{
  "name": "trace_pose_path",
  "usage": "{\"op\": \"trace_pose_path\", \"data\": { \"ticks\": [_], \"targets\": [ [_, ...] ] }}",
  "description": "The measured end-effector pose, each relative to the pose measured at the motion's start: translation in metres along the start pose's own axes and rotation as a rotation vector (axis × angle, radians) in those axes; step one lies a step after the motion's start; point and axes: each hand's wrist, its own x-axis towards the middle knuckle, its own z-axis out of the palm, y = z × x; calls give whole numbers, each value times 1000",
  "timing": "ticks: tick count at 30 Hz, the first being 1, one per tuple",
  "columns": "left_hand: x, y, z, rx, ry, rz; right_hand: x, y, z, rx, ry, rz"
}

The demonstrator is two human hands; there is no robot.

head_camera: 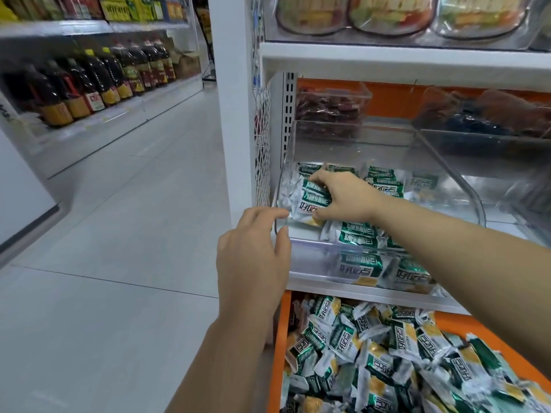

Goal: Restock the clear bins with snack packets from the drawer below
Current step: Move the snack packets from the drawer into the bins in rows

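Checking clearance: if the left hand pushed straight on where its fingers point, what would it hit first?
The left hand would likely first meet the front-left corner of the bin, though depth is unclear.

Left hand [253, 251] spread; right hand [343, 201] curled, gripping.

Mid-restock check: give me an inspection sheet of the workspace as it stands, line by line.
Surface: white shelf carries the bins, above the open drawer.
Job's things: clear bin partly filled with loose packets; orange drawer below, heaped with drawer packets of the same green-and-white kind.
Clutter: nothing seen loose; rear bin holds dark red snacks.
Grippers: right hand is inside the clear bin, pinching a stack of packets; left hand touches the bin's front left corner and holds nothing.
Cables: nothing seen.
Surroundings: tiled floor; bottles on the shelving opposite.
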Motion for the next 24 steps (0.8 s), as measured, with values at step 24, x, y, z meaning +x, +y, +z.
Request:
{"op": "trace_pose_path", "data": {
  "ticks": [24],
  "targets": [
    [-1,-6,1,-70,-39,-12,9,-3,11,-250,24,-88]
  ]
}}
